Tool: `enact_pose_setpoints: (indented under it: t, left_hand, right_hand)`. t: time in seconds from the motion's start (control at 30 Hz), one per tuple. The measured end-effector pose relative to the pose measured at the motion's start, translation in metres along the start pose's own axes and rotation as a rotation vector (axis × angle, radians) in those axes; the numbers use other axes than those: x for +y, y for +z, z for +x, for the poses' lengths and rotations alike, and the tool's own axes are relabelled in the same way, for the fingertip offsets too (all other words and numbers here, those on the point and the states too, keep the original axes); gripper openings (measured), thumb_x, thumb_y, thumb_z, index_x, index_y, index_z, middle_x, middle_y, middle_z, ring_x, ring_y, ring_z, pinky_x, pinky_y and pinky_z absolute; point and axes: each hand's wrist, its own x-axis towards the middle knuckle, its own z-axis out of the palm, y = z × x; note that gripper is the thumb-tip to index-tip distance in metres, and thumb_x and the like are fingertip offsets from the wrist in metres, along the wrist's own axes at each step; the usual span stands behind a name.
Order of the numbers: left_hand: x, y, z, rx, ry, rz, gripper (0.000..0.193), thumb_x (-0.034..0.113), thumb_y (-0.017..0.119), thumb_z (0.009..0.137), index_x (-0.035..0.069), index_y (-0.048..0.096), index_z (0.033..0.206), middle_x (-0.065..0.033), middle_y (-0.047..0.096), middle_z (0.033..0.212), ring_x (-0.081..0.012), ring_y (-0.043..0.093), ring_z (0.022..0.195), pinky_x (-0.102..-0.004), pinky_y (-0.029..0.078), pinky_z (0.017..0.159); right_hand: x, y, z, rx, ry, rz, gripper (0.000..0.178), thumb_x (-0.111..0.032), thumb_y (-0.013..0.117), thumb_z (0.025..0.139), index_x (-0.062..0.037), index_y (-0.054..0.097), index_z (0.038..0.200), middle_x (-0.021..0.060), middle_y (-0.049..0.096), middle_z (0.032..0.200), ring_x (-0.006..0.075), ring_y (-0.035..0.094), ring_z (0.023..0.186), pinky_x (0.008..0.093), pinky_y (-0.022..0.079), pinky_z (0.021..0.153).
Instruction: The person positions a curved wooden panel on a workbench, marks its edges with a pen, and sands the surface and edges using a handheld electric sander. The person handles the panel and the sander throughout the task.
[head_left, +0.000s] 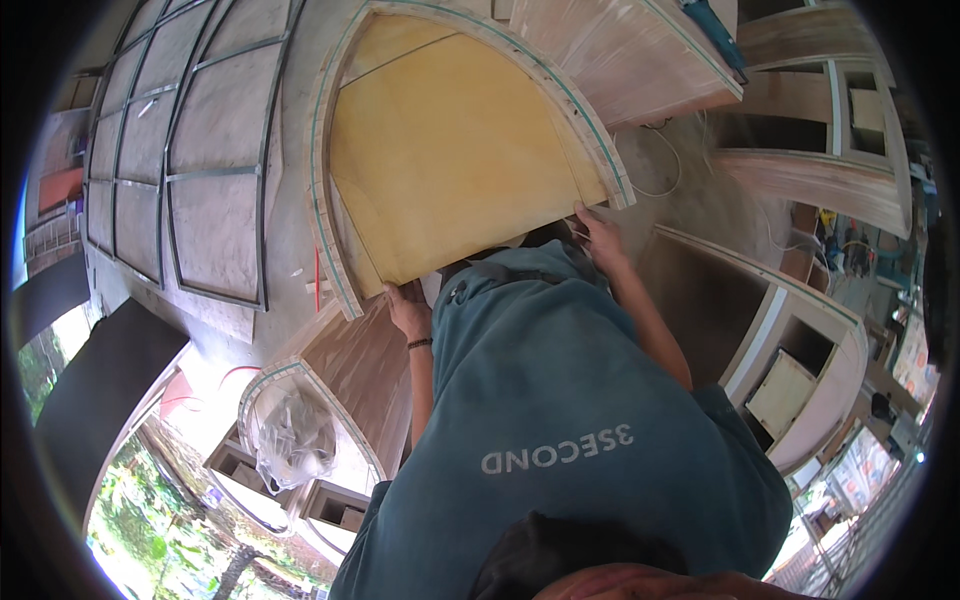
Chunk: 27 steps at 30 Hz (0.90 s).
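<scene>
A large yellow board (460, 130) lies inside an arched wooden frame (318, 160) whose rim carries a thin green line. The board's outline does not match the frame all round; a gap shows along the left side. My left hand (408, 310) is closed on the board's near left corner, a dark bracelet on its wrist. At the near right corner my right hand (598, 238) grips the same edge, its thumb on top. The fingers underneath are hidden on both sides.
Dark metal grid frames (165, 175) lie at the far left. Pale wooden cabinet pieces (800, 380) stand on the right, and a blue power tool (715, 35) rests on a panel (630, 60) at the back. A clear plastic bag (293, 440) sits on a curved unit at lower left.
</scene>
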Motion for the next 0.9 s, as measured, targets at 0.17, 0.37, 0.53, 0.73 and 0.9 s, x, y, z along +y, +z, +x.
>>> enact_pose_setpoints:
  t: [0.17, 0.37, 0.53, 0.73, 0.9]
  left_hand:
    - [0.001, -0.002, 0.006, 0.049, 0.066, 0.568, 0.063, 0.044, 0.053, 0.109, -0.004, 0.044, 0.149, -0.0191, 0.056, 0.145, -0.0318, 0.059, 0.13, -0.0423, 0.056, 0.107]
    - [-0.004, -0.02, 0.02, 0.071, 0.241, 0.684, 0.053, 0.037, 0.051, 0.111, -0.006, 0.049, 0.142, -0.0198, 0.066, 0.133, -0.0325, 0.066, 0.118, -0.0413, 0.056, 0.1]
    - [0.009, 0.01, 0.003, 0.116, 0.336, 1.686, 0.05, 0.037, 0.05, 0.111, -0.006, 0.054, 0.138, -0.0195, 0.072, 0.125, -0.0283, 0.067, 0.115, -0.0403, 0.053, 0.097]
    - [0.006, -0.011, 0.015, 0.066, 0.351, 1.454, 0.052, 0.037, 0.044, 0.114, -0.007, 0.056, 0.137, -0.0185, 0.069, 0.131, -0.0268, 0.066, 0.117, -0.0376, 0.053, 0.101]
    - [0.008, 0.008, 0.01, 0.111, -0.01, 0.084, 0.056, 0.038, 0.042, 0.114, -0.01, 0.052, 0.141, -0.0197, 0.062, 0.14, -0.0268, 0.06, 0.126, -0.0348, 0.053, 0.106]
  right_hand:
    - [-0.002, 0.0, -0.001, 0.002, 0.028, -0.019, 0.045, -0.037, 0.083, 0.091, 0.0025, 0.075, 0.112, 0.0025, 0.071, 0.089, 0.0098, 0.063, 0.072, 0.0236, 0.052, 0.061]
    - [-0.004, 0.006, -0.005, -0.017, 0.007, 0.044, 0.048, -0.035, 0.082, 0.093, 0.0067, 0.074, 0.114, 0.0042, 0.072, 0.092, 0.0096, 0.062, 0.075, 0.0248, 0.051, 0.063]
    - [0.005, -0.004, 0.004, -0.043, 0.014, 0.038, 0.049, -0.038, 0.083, 0.092, 0.0023, 0.073, 0.118, 0.0, 0.067, 0.092, 0.0103, 0.062, 0.082, 0.0272, 0.052, 0.071]
    - [0.001, -0.002, 0.002, -0.052, 0.039, 0.035, 0.047, -0.037, 0.083, 0.092, 0.0035, 0.074, 0.114, 0.0001, 0.066, 0.087, 0.01, 0.061, 0.076, 0.0265, 0.05, 0.068]
    - [0.001, -0.005, 0.003, -0.055, 0.055, 0.009, 0.046, -0.038, 0.083, 0.092, 0.0042, 0.074, 0.109, 0.0008, 0.066, 0.085, 0.0097, 0.059, 0.074, 0.0262, 0.049, 0.066]
